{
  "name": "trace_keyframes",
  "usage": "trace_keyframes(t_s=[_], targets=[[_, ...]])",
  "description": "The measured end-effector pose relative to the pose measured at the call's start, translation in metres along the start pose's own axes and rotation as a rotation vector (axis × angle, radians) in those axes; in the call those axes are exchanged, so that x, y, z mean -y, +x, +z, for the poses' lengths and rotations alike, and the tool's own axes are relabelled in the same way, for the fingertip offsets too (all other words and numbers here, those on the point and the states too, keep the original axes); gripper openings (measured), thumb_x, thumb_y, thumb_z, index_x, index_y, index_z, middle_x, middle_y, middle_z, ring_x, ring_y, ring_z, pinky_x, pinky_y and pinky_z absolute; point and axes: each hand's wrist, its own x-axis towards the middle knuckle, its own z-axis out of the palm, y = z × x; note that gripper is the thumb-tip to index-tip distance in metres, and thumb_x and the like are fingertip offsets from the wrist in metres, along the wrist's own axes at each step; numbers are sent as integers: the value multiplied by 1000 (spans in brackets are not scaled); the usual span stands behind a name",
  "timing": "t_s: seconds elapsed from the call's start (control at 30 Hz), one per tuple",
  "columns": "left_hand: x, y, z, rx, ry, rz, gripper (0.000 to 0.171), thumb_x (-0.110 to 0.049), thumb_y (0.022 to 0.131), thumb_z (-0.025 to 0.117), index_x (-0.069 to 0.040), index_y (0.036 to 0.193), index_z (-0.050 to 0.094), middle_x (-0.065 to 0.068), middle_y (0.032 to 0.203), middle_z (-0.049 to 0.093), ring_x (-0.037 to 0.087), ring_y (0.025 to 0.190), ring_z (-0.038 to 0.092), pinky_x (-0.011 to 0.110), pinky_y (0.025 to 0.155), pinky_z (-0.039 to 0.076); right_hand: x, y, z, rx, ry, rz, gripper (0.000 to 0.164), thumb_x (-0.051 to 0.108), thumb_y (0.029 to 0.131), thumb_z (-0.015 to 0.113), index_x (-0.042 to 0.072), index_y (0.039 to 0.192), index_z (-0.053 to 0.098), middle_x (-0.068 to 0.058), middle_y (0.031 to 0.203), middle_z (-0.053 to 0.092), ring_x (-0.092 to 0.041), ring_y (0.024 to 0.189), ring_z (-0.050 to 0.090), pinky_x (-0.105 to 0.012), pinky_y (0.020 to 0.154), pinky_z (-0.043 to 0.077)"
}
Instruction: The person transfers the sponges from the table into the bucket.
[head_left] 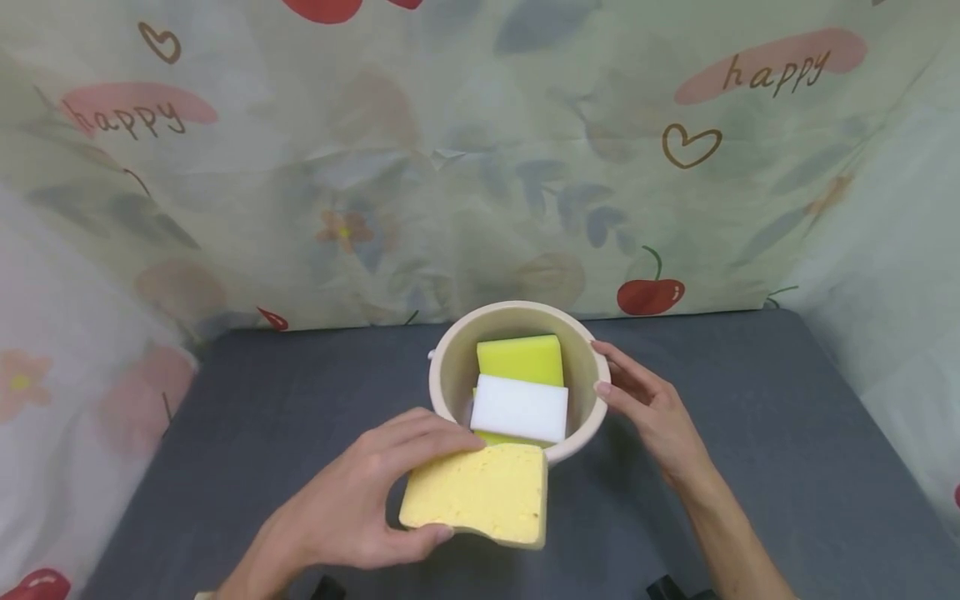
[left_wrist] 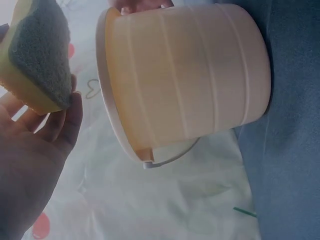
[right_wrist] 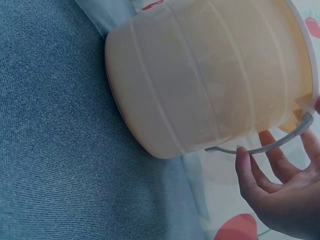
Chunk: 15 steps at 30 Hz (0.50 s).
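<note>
My left hand [head_left: 375, 483] pinches a yellow sponge [head_left: 480, 493] between thumb and fingers, just in front of the bucket's near rim. In the left wrist view the sponge [left_wrist: 41, 60] shows a grey-green scouring side and hangs beside the bucket mouth, apart from it. The beige bucket [head_left: 588, 427] stands upright. Inside it lie a white sponge [head_left: 519, 408] and a bright yellow-green sponge [head_left: 521, 358], with more yellow-green beneath the white one. With thumb and finger, my right hand [head_left: 660, 417] holds the bucket's right rim; its other fingers [right_wrist: 245, 172] lie near the grey handle [right_wrist: 272, 146].
A dark grey cloth [head_left: 315, 375] covers the table. Behind it hangs a patterned curtain [head_left: 450, 167] with cherries, hearts and leaves, and similar sheets close off both sides. The bucket stands near the table's back edge.
</note>
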Motion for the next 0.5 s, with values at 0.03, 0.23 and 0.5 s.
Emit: trace_keyframes(t_s=[0.03,0.23,0.5], targets=[[1,1,-1,-3,0,-3,57,-31,86,75,-16,138,56,-6,132,58,12,115,55,28,95,46,0,0,0,0,-2,1,51,29,99,63,26,148,49,-6,140,56,-13,120,57,-22,90,49],[6,7,-2,-10,-14,-49,58,-29,84,76,-18,138,56,-5,133,54,11,114,56,25,90,49,1,0,0,3,-3,-3,51,29,99,62,26,148,48,-5,142,55,-15,122,57,-21,91,49],[17,16,-4,-34,-7,-133,56,-30,84,75,-23,137,59,-8,131,56,12,114,53,30,84,49,0,0,-1,11,9,-7,51,28,100,62,25,148,49,-6,142,55,-17,122,57,-21,91,49]])
